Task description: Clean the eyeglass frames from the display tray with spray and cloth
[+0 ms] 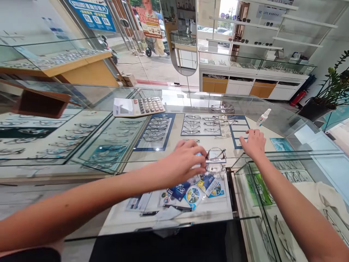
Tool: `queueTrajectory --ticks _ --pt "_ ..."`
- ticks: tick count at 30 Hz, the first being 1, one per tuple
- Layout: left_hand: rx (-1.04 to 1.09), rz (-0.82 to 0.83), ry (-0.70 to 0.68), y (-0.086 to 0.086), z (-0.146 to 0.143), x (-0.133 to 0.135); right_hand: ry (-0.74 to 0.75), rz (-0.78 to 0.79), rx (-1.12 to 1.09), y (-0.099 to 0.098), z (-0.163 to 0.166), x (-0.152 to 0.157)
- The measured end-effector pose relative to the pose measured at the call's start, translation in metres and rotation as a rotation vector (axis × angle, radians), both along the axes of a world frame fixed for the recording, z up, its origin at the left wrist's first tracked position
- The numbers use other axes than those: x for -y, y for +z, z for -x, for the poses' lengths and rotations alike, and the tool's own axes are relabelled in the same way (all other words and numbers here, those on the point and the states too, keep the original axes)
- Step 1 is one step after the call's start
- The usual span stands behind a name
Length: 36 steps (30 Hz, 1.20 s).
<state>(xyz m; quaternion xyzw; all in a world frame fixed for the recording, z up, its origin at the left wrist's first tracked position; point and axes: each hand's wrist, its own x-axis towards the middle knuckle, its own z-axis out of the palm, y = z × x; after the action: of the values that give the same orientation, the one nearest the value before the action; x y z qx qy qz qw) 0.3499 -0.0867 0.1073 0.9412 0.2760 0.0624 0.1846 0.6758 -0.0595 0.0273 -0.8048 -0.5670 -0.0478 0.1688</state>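
Note:
My left hand [182, 160] rests on the glass counter [152, 153] with its fingers curled around something small and bluish, touching the left side of a pair of glasses [216, 154] that sits on the glass. My right hand [254, 143] lies flat on the counter to the right of the glasses, fingers stretched forward, holding nothing. A small white spray bottle [263, 117] stands a little beyond the right hand.
A calculator [138, 106] lies at the back left of the counter. Trays of spectacle frames [201, 125] show under the glass. Leaflets and round cards [191, 193] lie below the near edge. A potted plant [331, 91] stands at the far right.

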Motion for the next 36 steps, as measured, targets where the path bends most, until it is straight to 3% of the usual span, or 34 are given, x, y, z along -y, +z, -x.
queueTrajectory --ticks 3,6,10,18,26,36 --pt "-0.032 -0.155 0.106 0.006 0.002 -0.058 0.0 -0.007 0.0 -0.002 -0.002 -0.002" --pt "-0.061 -0.182 0.117 -0.004 0.001 -0.11 0.004 -0.005 -0.006 -0.003 -0.003 -0.004" --pt "-0.14 -0.162 0.106 -0.023 -0.008 -0.143 0.0 0.014 0.001 -0.001 -0.002 -0.004" --pt "-0.15 -0.169 0.12 -0.043 -0.012 -0.158 -0.016 0.042 0.039 -0.001 0.0 -0.003" --pt "-0.148 -0.239 0.115 -0.046 -0.01 -0.157 0.003 -0.013 0.006 -0.004 -0.001 -0.003" --pt "-0.159 -0.296 0.137 -0.051 -0.007 -0.153 -0.016 0.054 0.009 0.004 0.001 -0.001"
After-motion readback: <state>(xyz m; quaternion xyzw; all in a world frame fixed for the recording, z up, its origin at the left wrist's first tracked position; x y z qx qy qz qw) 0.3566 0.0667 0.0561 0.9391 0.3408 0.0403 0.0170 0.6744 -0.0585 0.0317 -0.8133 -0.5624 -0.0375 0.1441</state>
